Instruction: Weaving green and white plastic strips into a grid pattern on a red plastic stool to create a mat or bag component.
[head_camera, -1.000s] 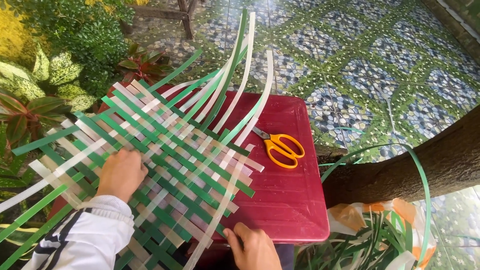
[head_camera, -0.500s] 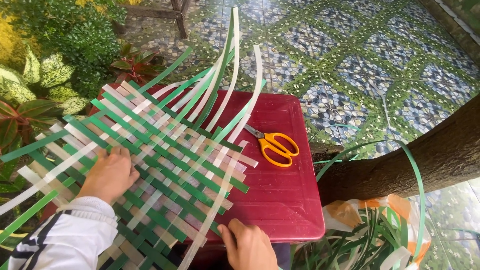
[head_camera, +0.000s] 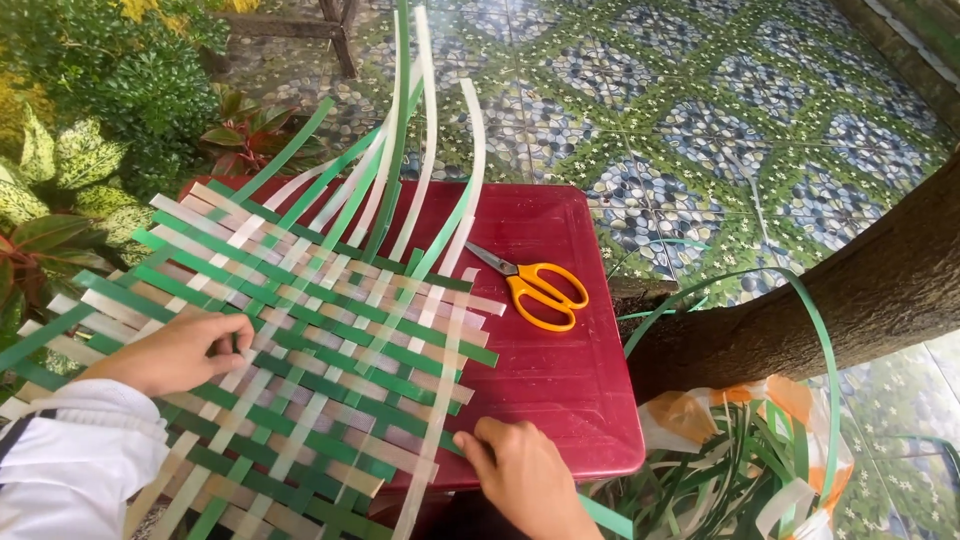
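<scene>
head cam looking down on a woven mat (head_camera: 300, 350) of green and pale tan strips spread over a dark red plastic table (head_camera: 560, 390). compared with a second ago the whole mat sits a bit further left and up in view, and both hands have crept along with it. left hand (head_camera: 180, 350) was lying fairly flat in the middle of the weave, now it's curled, fingertips tucked down onto a pale strip near the left side, pressing or pinching there, can't tell which. right hand (head_camera: 520, 470) has slid toward the near right edge of the mat, fingers bent over the end of a pale strip (head_camera: 440, 400) that runs up and away through the weave; looks like a pinch grip but the fingertips are hidden, so can't say for sure.

loose strip ends (head_camera: 420, 130) stand up at the far side, a touch taller in frame than before. my read: the weave is being snugged up along that one strip, with plenty of unwoven ends left.

orange-handled scissors (head_camera: 535, 290) lie untouched on the bare part of the table, just right of the mat. a bag of spare strips (head_camera: 760, 450) sits by a tree trunk (head_camera: 820, 310) on the right, leafy plants (head_camera: 90, 110) off to the left.
</scene>
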